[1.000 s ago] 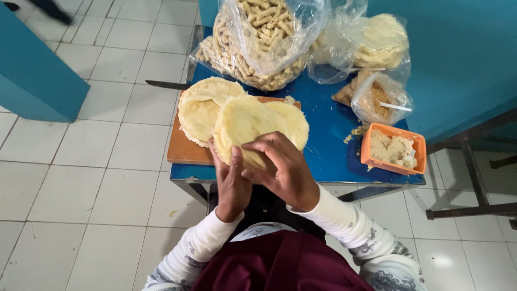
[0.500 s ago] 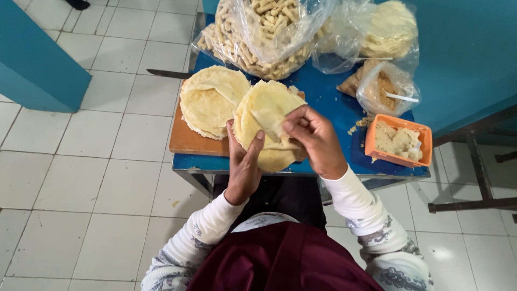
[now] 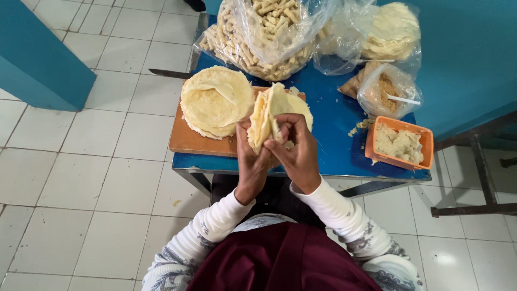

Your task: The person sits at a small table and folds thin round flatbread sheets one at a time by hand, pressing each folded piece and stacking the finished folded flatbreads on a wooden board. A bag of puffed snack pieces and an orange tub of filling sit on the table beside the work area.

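Observation:
My left hand [image 3: 251, 164] and my right hand [image 3: 296, 151] together hold a thin pale round wrapper [image 3: 265, 116], folded upright between them above the near edge of a wooden board [image 3: 188, 141]. A stack of flat round wrappers [image 3: 215, 101] lies on the board to the left of my hands. More wrappers [image 3: 299, 105] lie on the board behind the held one. The board rests on a small blue table [image 3: 334, 134].
An orange tray of crumbly filling [image 3: 399, 143] sits at the table's right edge. Clear bags hold rolled sticks [image 3: 258, 37], flat wrappers [image 3: 390, 29] and brown crumbs [image 3: 385, 89]. A knife [image 3: 169, 73] lies at the table's left. A teal wall [image 3: 37, 59] stands to the left on the tiled floor.
The wrapper went from lying spread flat in my hands to being folded and held upright. Both hands drew closer together around it.

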Demonstrator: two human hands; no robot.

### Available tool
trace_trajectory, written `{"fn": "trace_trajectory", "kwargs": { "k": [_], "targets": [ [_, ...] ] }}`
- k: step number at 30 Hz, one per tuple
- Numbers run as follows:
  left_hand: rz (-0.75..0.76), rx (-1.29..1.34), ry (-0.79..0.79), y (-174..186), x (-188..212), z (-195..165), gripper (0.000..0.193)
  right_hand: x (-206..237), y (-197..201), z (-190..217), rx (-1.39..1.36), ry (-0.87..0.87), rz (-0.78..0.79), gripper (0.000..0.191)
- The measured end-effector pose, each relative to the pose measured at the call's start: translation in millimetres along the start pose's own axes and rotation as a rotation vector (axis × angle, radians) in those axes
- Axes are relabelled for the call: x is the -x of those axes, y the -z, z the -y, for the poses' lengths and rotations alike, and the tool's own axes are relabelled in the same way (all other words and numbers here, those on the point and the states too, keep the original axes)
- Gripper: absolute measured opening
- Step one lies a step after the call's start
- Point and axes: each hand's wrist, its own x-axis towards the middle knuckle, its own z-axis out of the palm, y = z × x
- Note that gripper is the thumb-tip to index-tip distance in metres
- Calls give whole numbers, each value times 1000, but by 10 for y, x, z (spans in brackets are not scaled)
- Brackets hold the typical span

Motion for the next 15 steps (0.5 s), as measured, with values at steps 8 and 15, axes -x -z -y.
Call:
{"fn": "trace_trajectory", "kwargs": {
  "k": [8, 15],
  "targets": [
    [-20, 64, 91, 26, 41, -110, 46, -89, 298, -156, 234, -111, -104, 23],
    [-134, 552, 452, 115, 2, -340, 56, 5, 506, -677, -841, -557, -156, 29]
  ]
}}
